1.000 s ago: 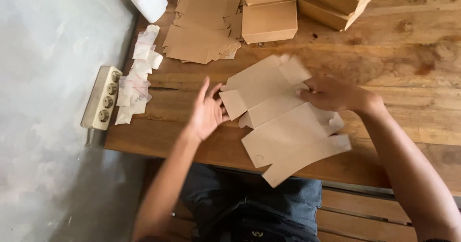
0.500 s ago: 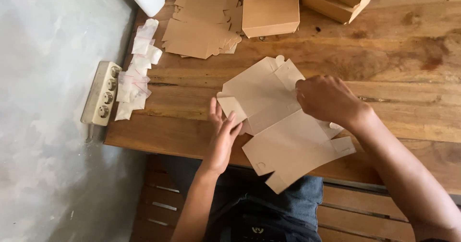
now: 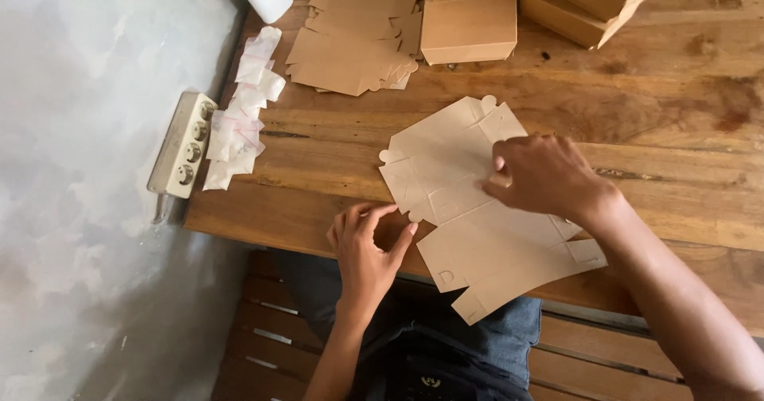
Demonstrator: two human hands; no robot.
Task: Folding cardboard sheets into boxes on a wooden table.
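A wooden table (image 3: pixel 637 107) of worn brown planks with dark stains fills the view from twelve to three o'clock. At nine o'clock a grey, mottled concrete floor (image 3: pixel 87 210) runs the whole left side. A cream power strip (image 3: pixel 182 144) hangs at the table's left edge, around ten o'clock. At six o'clock a slatted wooden bench (image 3: pixel 605 361) shows beneath the table. The light is soft, even daylight, with faint shadows.
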